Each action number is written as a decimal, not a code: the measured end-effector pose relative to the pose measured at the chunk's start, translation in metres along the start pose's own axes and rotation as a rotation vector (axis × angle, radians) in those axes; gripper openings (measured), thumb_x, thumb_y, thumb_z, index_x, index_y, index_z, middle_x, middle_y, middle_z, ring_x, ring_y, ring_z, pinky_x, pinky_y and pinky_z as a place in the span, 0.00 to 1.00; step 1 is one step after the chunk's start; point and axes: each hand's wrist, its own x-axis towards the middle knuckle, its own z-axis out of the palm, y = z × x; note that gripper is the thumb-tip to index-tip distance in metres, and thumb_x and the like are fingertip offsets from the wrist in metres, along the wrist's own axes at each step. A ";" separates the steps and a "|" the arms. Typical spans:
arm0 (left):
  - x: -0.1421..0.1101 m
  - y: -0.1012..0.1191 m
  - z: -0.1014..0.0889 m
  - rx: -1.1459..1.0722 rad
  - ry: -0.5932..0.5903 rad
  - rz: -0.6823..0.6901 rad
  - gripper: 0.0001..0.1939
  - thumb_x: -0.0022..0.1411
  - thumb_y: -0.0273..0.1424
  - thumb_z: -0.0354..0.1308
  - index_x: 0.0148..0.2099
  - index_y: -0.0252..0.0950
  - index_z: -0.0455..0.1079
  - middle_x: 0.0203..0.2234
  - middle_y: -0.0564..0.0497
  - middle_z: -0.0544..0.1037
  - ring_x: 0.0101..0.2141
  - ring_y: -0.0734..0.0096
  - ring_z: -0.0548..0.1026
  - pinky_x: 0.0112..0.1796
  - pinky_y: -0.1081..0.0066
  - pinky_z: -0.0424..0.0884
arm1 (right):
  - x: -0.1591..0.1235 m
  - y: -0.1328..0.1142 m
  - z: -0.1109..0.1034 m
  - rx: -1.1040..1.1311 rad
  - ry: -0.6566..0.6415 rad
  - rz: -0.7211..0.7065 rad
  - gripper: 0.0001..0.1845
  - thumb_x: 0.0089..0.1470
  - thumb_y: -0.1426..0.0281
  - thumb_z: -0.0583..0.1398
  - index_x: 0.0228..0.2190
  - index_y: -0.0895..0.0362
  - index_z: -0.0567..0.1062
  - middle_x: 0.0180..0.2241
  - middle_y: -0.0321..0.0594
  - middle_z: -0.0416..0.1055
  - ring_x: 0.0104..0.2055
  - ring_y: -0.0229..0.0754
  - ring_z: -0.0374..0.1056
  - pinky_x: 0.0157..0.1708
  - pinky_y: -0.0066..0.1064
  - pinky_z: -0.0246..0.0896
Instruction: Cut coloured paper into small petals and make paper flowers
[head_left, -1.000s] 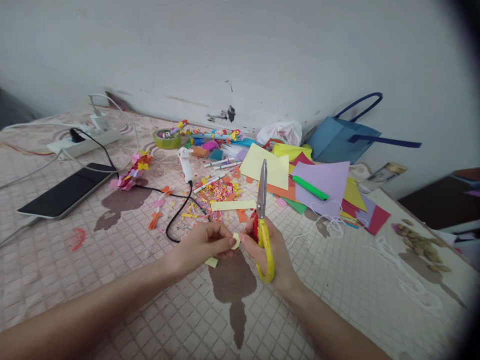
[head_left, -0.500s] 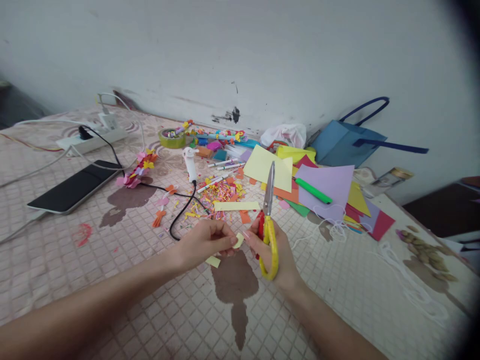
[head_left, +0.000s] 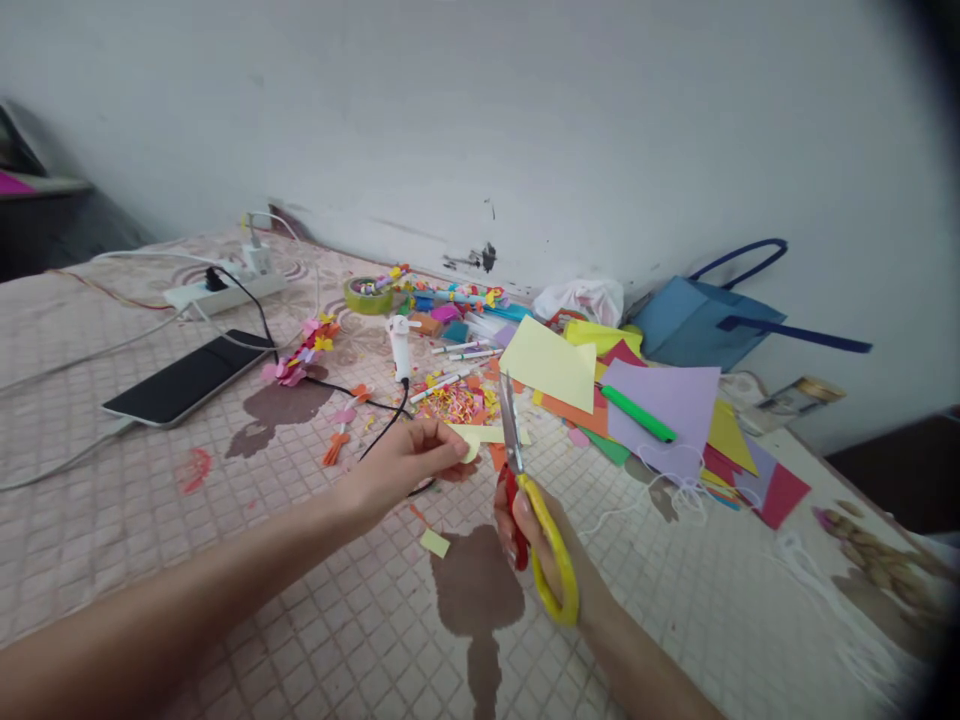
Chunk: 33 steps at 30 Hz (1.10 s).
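Note:
Between the thumb and fingers of my left hand (head_left: 420,455) is a small pale yellow paper piece (head_left: 471,446). My right hand (head_left: 551,535) is wrapped round the scissors (head_left: 512,430), with one yellow and one red handle; the blades point up and away, to the right of the paper piece and apart from it. A pale yellow paper strip (head_left: 491,434) lies on the table behind my left hand, partly hidden. Below that hand a small yellow paper scrap (head_left: 435,543) rests on the tablecloth.
A white glue gun (head_left: 400,348) stands behind my left hand near paper shreds (head_left: 461,400). At left are a tablet-like device (head_left: 187,378) and a power strip (head_left: 225,292). Coloured sheets (head_left: 664,405), a green marker (head_left: 637,413), white string (head_left: 686,495) and a blue bag (head_left: 701,320) are at right.
My right hand has moved away from the paper piece, and the scissors have tilted, their blades now leaning left toward the left hand. The view has shifted slightly. My left hand still pinches the paper.

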 end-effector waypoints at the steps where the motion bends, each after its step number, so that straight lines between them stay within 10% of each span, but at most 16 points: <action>1: 0.000 0.002 -0.002 -0.018 0.014 0.017 0.12 0.55 0.36 0.63 0.31 0.32 0.68 0.28 0.49 0.78 0.31 0.72 0.76 0.37 0.71 0.71 | -0.001 0.000 0.001 -0.031 -0.013 -0.003 0.22 0.55 0.48 0.52 0.26 0.54 0.61 0.17 0.28 0.54 0.16 0.32 0.50 0.16 0.26 0.49; 33: 0.003 0.007 -0.009 -0.133 0.110 0.168 0.10 0.55 0.34 0.63 0.30 0.33 0.67 0.26 0.54 0.76 0.31 0.75 0.76 0.43 0.69 0.70 | -0.003 0.003 0.000 -0.416 -0.022 -0.078 0.16 0.56 0.56 0.54 0.26 0.55 0.62 0.21 0.31 0.56 0.24 0.36 0.52 0.23 0.28 0.46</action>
